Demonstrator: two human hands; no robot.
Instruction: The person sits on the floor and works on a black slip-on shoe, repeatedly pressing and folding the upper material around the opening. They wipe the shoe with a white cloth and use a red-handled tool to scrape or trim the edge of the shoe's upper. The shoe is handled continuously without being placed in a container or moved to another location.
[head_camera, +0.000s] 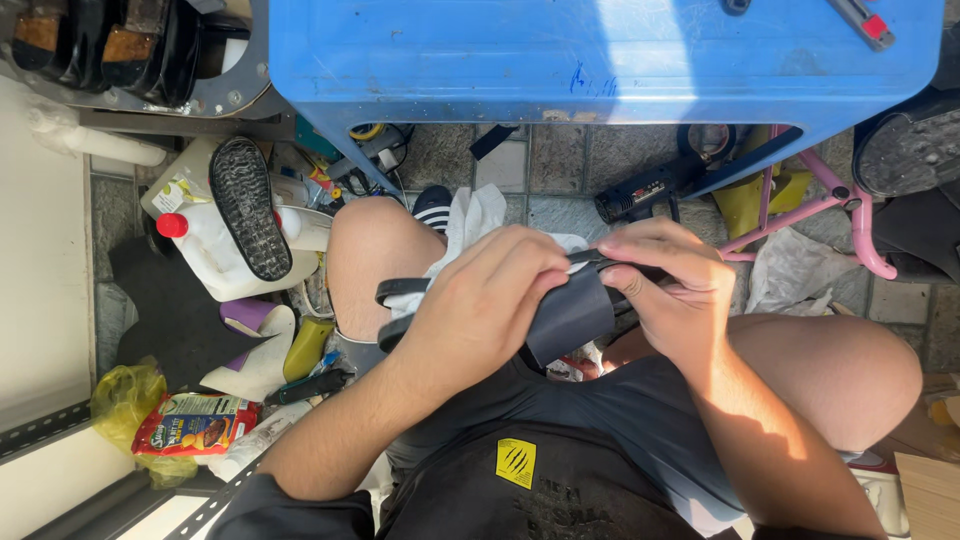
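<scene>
Left hand (480, 300) and right hand (672, 285) both clamped on the dark floppy leather strap piece (572, 312), which looks light, pliable, best pinched at the edges.

Left hand (487, 300) hides most of black shoe part (572, 312); red-tipped tool (862, 20) cut by top edge.

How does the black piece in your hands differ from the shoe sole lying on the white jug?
The black piece is smooth, bent and gripped by left hand and right hand; the shoe sole is ridged, flat and untouched on the white jug. Both are dark.
</scene>
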